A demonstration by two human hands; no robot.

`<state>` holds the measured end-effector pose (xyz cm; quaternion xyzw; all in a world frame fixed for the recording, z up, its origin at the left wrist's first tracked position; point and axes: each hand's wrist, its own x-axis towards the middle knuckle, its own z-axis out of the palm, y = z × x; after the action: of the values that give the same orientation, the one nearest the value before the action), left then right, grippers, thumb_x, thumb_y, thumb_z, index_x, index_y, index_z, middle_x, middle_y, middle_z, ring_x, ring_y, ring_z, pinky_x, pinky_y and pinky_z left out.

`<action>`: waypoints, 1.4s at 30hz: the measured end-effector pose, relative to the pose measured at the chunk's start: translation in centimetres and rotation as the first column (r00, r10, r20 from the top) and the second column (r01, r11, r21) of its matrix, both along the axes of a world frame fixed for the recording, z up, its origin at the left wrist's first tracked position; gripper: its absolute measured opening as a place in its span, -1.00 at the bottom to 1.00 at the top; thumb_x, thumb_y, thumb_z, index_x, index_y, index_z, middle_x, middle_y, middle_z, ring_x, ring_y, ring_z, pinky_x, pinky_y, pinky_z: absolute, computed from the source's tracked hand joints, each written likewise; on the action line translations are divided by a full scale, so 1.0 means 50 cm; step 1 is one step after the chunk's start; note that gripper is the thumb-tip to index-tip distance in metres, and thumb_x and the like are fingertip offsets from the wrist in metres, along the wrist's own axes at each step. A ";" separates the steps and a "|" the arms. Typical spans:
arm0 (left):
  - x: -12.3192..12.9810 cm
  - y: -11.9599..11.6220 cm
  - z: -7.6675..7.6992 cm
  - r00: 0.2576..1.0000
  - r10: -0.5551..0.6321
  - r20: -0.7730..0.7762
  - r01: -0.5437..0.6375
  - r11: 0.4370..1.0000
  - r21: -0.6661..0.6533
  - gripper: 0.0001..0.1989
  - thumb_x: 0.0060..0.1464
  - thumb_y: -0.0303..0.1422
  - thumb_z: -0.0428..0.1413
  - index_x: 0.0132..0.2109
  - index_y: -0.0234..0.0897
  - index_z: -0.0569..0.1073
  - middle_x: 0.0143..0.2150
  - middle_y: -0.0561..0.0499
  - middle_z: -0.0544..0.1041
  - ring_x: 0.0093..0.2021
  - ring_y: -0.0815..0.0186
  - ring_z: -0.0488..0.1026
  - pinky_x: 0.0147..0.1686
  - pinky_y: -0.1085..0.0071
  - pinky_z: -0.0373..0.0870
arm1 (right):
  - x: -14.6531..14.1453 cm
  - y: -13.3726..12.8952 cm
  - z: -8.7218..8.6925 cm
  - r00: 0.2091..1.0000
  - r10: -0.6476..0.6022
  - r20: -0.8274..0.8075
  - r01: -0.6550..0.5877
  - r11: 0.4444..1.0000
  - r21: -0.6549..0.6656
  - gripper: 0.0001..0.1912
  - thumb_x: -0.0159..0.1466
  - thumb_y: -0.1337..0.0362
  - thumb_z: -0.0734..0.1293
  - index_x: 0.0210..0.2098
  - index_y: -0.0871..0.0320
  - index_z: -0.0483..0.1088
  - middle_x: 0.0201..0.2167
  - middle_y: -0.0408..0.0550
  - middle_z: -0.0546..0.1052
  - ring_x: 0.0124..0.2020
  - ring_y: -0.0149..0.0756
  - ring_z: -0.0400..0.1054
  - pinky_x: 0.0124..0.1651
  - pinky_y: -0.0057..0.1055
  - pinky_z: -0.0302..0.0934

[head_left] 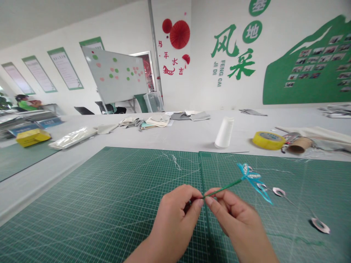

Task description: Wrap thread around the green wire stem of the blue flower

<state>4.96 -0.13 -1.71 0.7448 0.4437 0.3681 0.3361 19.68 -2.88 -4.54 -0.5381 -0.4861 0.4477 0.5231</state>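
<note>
A craft flower with a thin green-wrapped stem and bright blue looped petals point(253, 176) lies across my fingers, its head up and to the right. Silvery-white bits show among the petals. My left hand point(178, 215) is closed, thumb and forefinger pinching the lower end of the stem. Right beside it, my right hand point(236, 215) pinches the stem between thumb and fingertips. Both hands are held above the green cutting mat point(115, 204). Beyond the right hand, pale oval rings point(279, 191) on a thin strand lie on the mat, and a green thread point(298, 239) trails nearby.
White thread scraps point(176, 162) lie on the mat. Behind it stand a white thread cone point(224, 132), a yellow tape roll point(268, 140) and a cardboard tube point(299, 145). Fabric pieces point(157, 120), a yellow box point(33, 137) and a plastic-wrapped pack point(73, 138) are farther left. Another person point(26, 103) sits far left.
</note>
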 end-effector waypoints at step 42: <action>0.004 0.002 0.002 0.791 0.044 0.610 0.412 0.699 -0.585 -0.77 0.10 -0.26 0.15 -0.39 -0.30 0.31 -0.56 0.17 0.35 -0.71 0.60 0.10 -0.68 0.59 -0.03 | -0.012 0.001 0.015 0.913 -0.023 -0.407 -0.018 0.995 -0.095 -0.67 0.03 0.03 0.52 -0.41 0.18 0.51 -0.74 -0.34 0.14 -0.70 -0.59 -0.18 -0.64 -0.53 -0.33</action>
<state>5.13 -0.01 -1.63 0.4567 0.3419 0.3462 0.7448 19.08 -2.84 -3.77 -0.4582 -0.3434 0.5724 0.5870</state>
